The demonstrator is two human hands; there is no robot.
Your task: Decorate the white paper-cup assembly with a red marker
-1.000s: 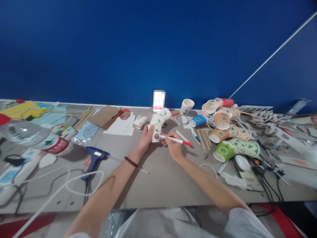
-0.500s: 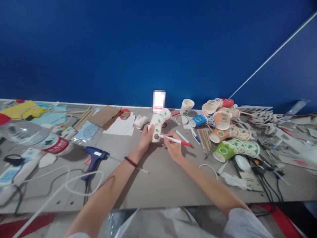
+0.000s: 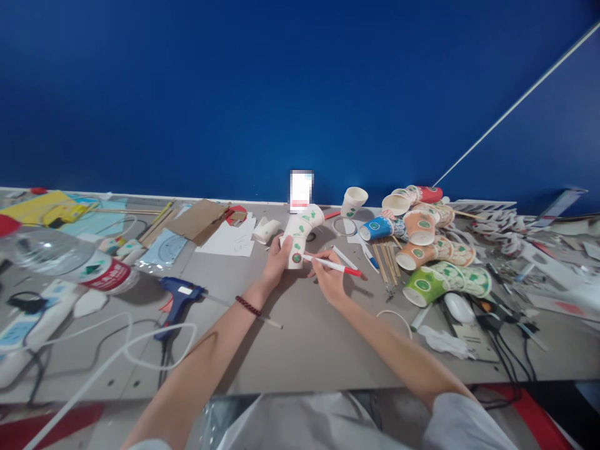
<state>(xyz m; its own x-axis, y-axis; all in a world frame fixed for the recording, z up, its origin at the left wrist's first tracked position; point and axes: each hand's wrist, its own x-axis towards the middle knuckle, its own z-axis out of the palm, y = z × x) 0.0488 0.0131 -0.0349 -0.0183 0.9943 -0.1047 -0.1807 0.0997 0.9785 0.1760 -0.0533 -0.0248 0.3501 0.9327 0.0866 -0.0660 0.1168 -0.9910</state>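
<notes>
My left hand [image 3: 276, 261] is wrapped round the lower end of a white paper-cup piece with green leaf prints [image 3: 301, 232], two cups joined at an angle, held just above the grey table [image 3: 300, 337]. My right hand [image 3: 329, 278] pinches a white pen with a red end [image 3: 334, 265]. The pen's tip touches the red and green round mark on the lower cup. A dark bead bracelet sits on my left wrist.
A blue glue gun [image 3: 178, 299] lies left of my arms with white cable loops. A water bottle [image 3: 65, 259] and power strip are far left. Cardboard and paper lie behind. Several coloured paper cups [image 3: 424, 250], wooden sticks and cables crowd the right. A phone [image 3: 300, 190] stands against the blue wall.
Almost nothing differs; the pen's red end shifted slightly while its tip stayed on the cup's round mark. Both hands keep their hold.
</notes>
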